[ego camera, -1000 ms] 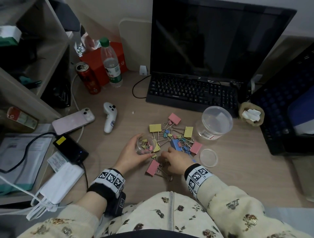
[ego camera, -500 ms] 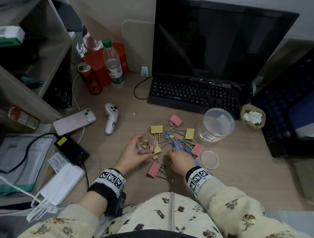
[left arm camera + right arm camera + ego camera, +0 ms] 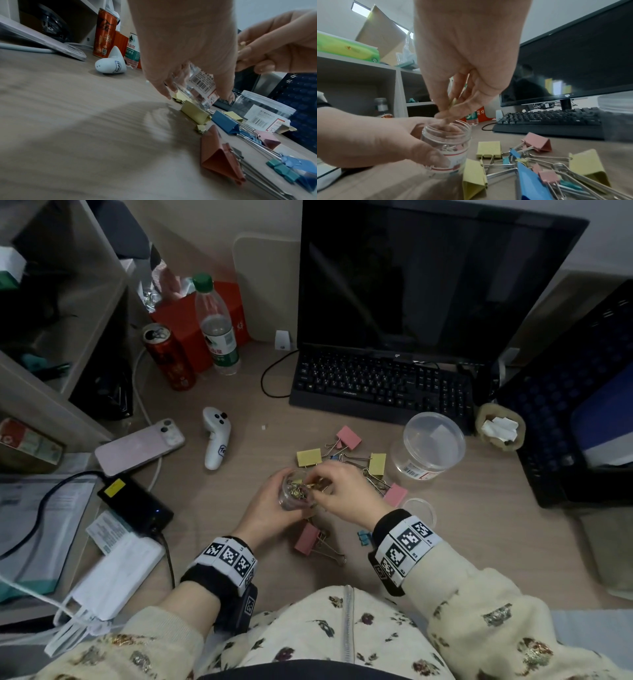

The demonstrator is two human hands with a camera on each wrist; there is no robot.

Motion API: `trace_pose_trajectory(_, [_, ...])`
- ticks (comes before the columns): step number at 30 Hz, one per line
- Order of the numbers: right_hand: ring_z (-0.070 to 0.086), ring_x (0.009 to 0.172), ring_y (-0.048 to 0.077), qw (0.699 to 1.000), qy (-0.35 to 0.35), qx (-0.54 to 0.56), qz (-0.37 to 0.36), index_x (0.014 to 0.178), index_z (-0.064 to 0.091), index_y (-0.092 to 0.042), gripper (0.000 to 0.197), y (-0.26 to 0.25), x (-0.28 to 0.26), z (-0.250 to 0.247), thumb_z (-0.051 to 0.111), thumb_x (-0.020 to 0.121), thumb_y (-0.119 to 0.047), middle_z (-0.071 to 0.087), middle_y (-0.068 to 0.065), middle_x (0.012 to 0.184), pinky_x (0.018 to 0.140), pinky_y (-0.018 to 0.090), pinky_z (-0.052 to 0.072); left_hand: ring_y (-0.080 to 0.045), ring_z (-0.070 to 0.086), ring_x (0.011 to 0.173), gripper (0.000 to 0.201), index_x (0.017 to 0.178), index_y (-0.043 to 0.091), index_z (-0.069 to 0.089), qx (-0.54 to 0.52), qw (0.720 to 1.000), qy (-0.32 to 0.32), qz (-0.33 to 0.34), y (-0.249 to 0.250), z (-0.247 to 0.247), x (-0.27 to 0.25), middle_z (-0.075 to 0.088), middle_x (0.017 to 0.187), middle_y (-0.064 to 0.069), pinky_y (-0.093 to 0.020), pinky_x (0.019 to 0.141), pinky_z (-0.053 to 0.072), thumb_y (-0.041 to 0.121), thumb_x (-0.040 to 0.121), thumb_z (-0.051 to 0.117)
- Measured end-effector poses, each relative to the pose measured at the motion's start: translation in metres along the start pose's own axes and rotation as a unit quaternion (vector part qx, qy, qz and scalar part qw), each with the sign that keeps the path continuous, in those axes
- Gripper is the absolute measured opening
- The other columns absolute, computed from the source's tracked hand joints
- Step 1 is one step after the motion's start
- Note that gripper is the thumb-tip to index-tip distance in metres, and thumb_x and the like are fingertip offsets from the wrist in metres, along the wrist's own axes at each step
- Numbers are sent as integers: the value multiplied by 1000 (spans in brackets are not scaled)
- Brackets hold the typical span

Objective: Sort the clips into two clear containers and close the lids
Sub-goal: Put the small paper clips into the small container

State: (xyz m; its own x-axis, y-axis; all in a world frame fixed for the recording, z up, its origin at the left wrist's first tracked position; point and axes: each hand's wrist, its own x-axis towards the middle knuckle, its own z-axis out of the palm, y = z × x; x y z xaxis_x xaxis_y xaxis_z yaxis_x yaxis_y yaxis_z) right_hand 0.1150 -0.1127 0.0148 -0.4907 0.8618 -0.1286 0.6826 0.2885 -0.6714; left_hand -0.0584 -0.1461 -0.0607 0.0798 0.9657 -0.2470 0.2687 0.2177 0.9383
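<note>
My left hand [image 3: 274, 503] grips a small clear jar [image 3: 295, 495] holding several small clips, just left of the pile on the desk. My right hand [image 3: 317, 487] hovers over the jar's mouth and pinches a small yellow clip [image 3: 453, 102] above the jar [image 3: 447, 140]. Large binder clips lie behind and beside the hands: yellow [image 3: 309, 457], pink [image 3: 348, 437], yellow [image 3: 377, 464], pink [image 3: 306, 539]. A bigger clear container [image 3: 430, 446] stands open at the right. A small clear lid [image 3: 419, 510] lies by my right wrist. In the left wrist view, my fingers wrap the labelled jar [image 3: 197, 86].
A black keyboard [image 3: 380, 385] and monitor [image 3: 428, 275] stand behind the pile. A white controller [image 3: 215, 440], a phone [image 3: 140, 445], a red can [image 3: 169, 357] and a water bottle [image 3: 219, 330] sit to the left. A dark crate [image 3: 565, 405] borders the right.
My right hand has lifted from the pile near the desk's front and moved up and left to the jar's mouth, with a small clip pinched. The left hand still holds the jar.
</note>
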Motion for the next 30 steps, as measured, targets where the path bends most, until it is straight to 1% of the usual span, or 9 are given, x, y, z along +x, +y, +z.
trace_pose_trajectory(3, [61,95,15,999,-31,5,-23,111,68,-18,30,0,1,2,67,82,-15,66,1,106,86,27,46,0,66,99,68,108,39,56,-13,1000,1,4,2,0,0,68,110,10,-30,91,55,41,48,88])
trace_pose_trajectory(6, [60,96,10,1000,-15,1,-20,116,67,-23,33,8,-1,0,64,83,-15,66,-3,111,87,26,45,-9,64,110,77,120,32,56,9,1000,20,5,-4,-5,0,65,119,6,-41,99,52,39,52,91])
trace_pose_trajectory(8, [61,91,9,1000,-8,-10,1,112,68,-21,27,17,-1,-3,63,86,-16,65,-4,107,86,29,49,-10,61,113,87,126,22,54,24,999,33,-6,-9,-10,0,64,122,4,-40,103,50,37,51,95])
trace_pose_trajectory(10, [60,90,11,999,-18,-38,20,106,69,-19,20,26,-1,-4,62,88,-16,65,-4,103,84,35,51,-10,58,118,100,132,22,51,33,998,36,-29,-14,-15,-2,61,127,6,-39,106,48,53,47,93])
trace_pose_trajectory(13, [59,98,16,993,-90,-73,32,106,69,-20,23,35,-4,1,57,88,-12,65,-3,108,86,40,51,-10,56,122,116,138,24,47,38,998,28,-46,-17,-21,-7,58,132,9,-39,108,46,75,40,83])
trace_pose_trajectory(18, [54,115,17,958,-243,-150,21,132,51,-33,52,35,-12,20,61,84,-14,51,-9,132,90,40,52,-5,59,117,100,129,30,51,14,997,52,-50,-18,-21,-15,61,124,13,-37,106,49,63,43,90])
trace_pose_trajectory(21, [55,109,19,950,-248,-192,-3,135,43,-33,63,37,-15,32,64,78,-16,44,-9,134,80,40,55,-4,58,117,86,127,33,49,26,997,54,-52,-21,-22,-17,60,124,14,-38,107,48,38,55,94])
trace_pose_trajectory(27, [58,98,25,956,-222,-191,31,124,51,-21,46,35,-16,41,66,81,-21,44,0,124,75,40,55,-8,57,121,108,134,26,50,25,996,61,-58,-26,-22,-20,60,129,10,-41,108,47,70,42,86])
trace_pose_trajectory(30, [59,97,25,958,-217,-178,54,122,53,-18,45,37,-17,41,67,80,-23,41,-1,127,78,40,55,-8,57,122,108,135,24,50,26,996,60,-56,-25,-21,-21,60,130,10,-42,108,47,68,43,87])
